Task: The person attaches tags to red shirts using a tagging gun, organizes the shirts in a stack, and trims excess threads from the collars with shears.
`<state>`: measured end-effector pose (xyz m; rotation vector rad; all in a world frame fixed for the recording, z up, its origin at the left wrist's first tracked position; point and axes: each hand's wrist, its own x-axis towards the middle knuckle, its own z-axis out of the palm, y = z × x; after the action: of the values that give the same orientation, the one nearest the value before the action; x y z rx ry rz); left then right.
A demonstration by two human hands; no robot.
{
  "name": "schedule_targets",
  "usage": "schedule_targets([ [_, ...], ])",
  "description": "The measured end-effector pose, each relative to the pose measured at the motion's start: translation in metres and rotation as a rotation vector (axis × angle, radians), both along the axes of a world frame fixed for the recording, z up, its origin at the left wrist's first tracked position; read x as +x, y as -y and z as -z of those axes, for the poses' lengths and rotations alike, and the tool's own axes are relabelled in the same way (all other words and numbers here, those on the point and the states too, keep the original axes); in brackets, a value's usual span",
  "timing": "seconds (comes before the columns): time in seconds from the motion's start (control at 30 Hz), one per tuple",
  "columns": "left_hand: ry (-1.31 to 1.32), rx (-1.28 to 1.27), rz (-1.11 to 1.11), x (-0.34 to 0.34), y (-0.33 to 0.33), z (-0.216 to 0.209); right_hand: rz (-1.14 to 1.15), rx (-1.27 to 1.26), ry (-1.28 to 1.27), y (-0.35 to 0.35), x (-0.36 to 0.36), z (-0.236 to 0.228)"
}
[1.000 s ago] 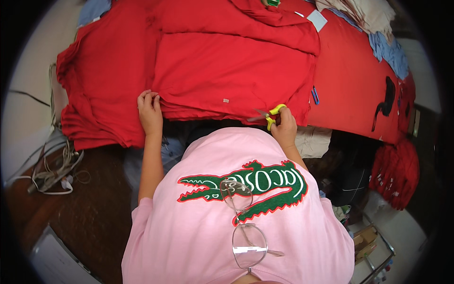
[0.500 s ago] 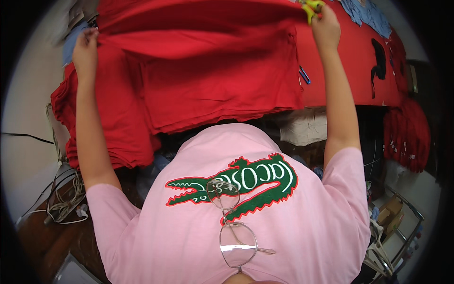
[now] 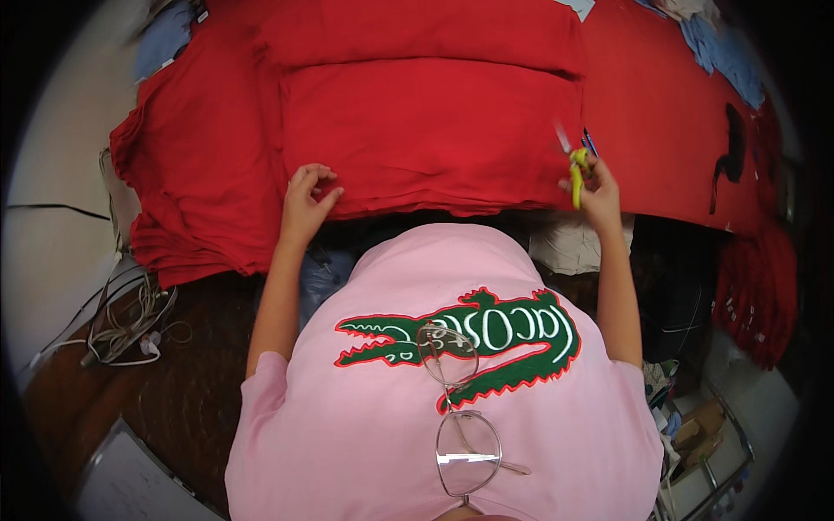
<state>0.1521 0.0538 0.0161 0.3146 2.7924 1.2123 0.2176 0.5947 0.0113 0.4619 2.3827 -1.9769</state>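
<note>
Flanking cloth edge (image 3: 452,202): hands (image 3: 307,198) (image 3: 600,195) (apart)

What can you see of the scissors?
The scissors have yellow-green handles and greyish, metal-looking blades. The right hand grips them by the handles, blades pointing up and slightly left in view, near the right edge of the red cloth and a slim blue item. Blur hides whether the blades are parted.

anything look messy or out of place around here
The pale cords at the lower left look untidy: they lie in loose, crossing loops, unlike the layered red cloth nearby. I see nothing plainly spilled or damaged.
</note>
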Motion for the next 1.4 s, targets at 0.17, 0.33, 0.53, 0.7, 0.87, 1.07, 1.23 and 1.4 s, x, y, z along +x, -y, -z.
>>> schedule_targets([
  [0.17, -0.026, -0.031, -0.084, 0.051, -0.051, 0.007, -0.084, 0.475, 0.008, 0.026, 0.039, 0.030],
  [0.33, -0.138, -0.287, 0.044, 0.042, -0.101, 0.007, -0.007, 0.304, 0.032, -0.007, 0.037, 0.015],
  [0.53, 0.019, -0.247, -0.101, 0.050, -0.101, 0.018, -0.054, 0.226, 0.401, -0.097, 0.065, 0.009],
  [0.7, 0.187, 0.371, -0.231, 0.048, -0.108, 0.005, 0.073, -0.037, 0.343, -0.109, 0.067, -0.014],
  [0.87, 0.021, 0.842, -0.544, -0.002, -0.122, -0.008, -0.003, -0.070, 0.215, -0.101, 0.051, -0.009],
  [1.07, 0.008, 1.310, -0.984, -0.014, -0.174, 0.062, -0.116, 0.034, 0.244, -0.073, 0.042, -0.020],
  [1.23, 0.106, 1.076, -0.573, 0.062, -0.283, 0.011, -0.167, -0.066, 0.274, -0.062, 0.055, -0.018],
  [1.4, 0.327, 0.739, -0.202, 0.079, -0.305, 0.008, -0.192, -0.106, 0.277, -0.044, 0.050, -0.024],
])
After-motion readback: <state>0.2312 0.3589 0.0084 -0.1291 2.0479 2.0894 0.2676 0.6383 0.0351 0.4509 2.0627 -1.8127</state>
